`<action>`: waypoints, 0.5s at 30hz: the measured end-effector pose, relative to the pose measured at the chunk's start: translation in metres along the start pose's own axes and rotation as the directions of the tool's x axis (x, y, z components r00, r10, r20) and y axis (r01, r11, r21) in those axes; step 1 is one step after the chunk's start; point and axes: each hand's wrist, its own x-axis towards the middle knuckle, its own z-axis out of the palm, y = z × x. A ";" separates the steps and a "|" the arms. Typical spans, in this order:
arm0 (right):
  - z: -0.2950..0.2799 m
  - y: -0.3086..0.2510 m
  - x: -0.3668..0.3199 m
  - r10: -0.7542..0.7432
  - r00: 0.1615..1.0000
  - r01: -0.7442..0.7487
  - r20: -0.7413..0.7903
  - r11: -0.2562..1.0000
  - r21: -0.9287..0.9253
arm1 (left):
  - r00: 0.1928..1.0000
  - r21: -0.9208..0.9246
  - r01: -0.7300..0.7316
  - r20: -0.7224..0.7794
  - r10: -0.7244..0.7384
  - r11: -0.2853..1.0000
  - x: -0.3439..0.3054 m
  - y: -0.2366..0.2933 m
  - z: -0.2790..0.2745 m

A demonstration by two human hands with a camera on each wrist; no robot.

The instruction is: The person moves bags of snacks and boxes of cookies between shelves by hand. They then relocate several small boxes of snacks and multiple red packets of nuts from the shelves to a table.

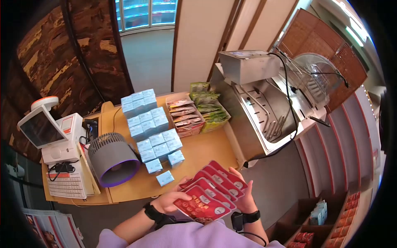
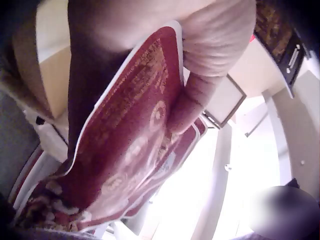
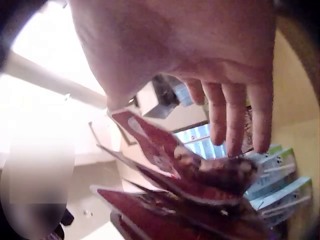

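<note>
Several red packets (image 1: 206,191) with white edges are fanned out in overlapping layers in front of the purple top. My left hand (image 1: 166,201) grips them at their left side, thumb on the front packet. Close up in the left wrist view, the left hand (image 2: 215,45) presses its thumb on a red packet (image 2: 130,125). On the other side, my right hand (image 1: 247,201) is against the packets' right edges, partly hidden by them. In the right wrist view the right hand (image 3: 185,45) has fairly straight fingers beside the spread packets (image 3: 165,185).
Light blue boxes (image 1: 159,144) stand in blocks on the wooden counter (image 1: 206,149), with single ones nearer me. Behind are cartons of pink packets (image 1: 184,113) and green packets (image 1: 209,107). A grey fan (image 1: 111,159) and a till (image 1: 43,126) are left, a steel fryer (image 1: 264,120) right.
</note>
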 end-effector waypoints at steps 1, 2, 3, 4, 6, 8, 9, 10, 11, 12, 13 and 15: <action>-0.010 0.012 -0.003 0.012 0.994 0.002 -0.113 0.993 0.122 | 0.999 -0.041 0.040 0.013 -0.039 0.998 0.011 -0.007 -0.003; -0.025 0.024 -0.004 0.091 0.987 -0.054 -0.133 0.963 0.263 | 0.999 -0.048 0.051 0.013 -0.050 0.998 0.020 -0.013 -0.006; -0.036 0.034 -0.006 0.141 0.981 -0.094 -0.135 0.947 0.308 | 0.998 -0.045 0.065 0.016 -0.065 0.997 0.029 -0.019 -0.010; -0.047 0.046 -0.004 0.171 0.974 -0.121 -0.151 0.947 0.297 | 0.997 -0.047 0.067 -0.033 -0.068 0.997 0.037 -0.024 -0.014; -0.046 0.056 -0.001 0.208 0.965 -0.162 -0.160 0.952 0.260 | 0.990 -0.110 0.121 -0.060 -0.128 0.986 0.055 -0.033 -0.035; -0.048 0.061 0.011 0.224 0.960 -0.186 -0.168 0.959 0.216 | 0.989 -0.110 0.098 -0.100 -0.109 0.989 0.069 -0.038 -0.051; -0.052 0.059 0.020 0.235 0.959 -0.197 -0.162 0.956 0.217 | 0.987 -0.148 0.126 -0.084 -0.139 0.981 0.075 -0.034 -0.054; -0.057 0.056 0.028 0.231 0.956 -0.194 -0.180 0.960 0.203 | 0.980 -0.155 0.161 -0.091 -0.176 0.975 0.081 -0.032 -0.059; -0.060 0.049 0.037 0.177 0.961 -0.146 -0.213 0.977 0.157 | 0.985 -0.139 0.146 -0.074 -0.157 0.980 0.085 -0.029 -0.063; -0.068 0.045 0.046 0.127 0.972 -0.102 -0.196 0.986 0.133 | 0.985 -0.128 0.142 -0.078 -0.153 0.982 0.088 -0.028 -0.067; -0.072 0.038 0.053 0.074 0.982 -0.055 -0.176 0.992 0.110 | 0.986 -0.115 0.137 -0.081 -0.147 0.984 0.091 -0.025 -0.065; -0.076 0.023 0.061 0.015 0.975 -0.032 -0.223 0.997 -0.074 | 0.990 -0.073 0.128 -0.045 -0.131 0.989 0.090 -0.019 -0.060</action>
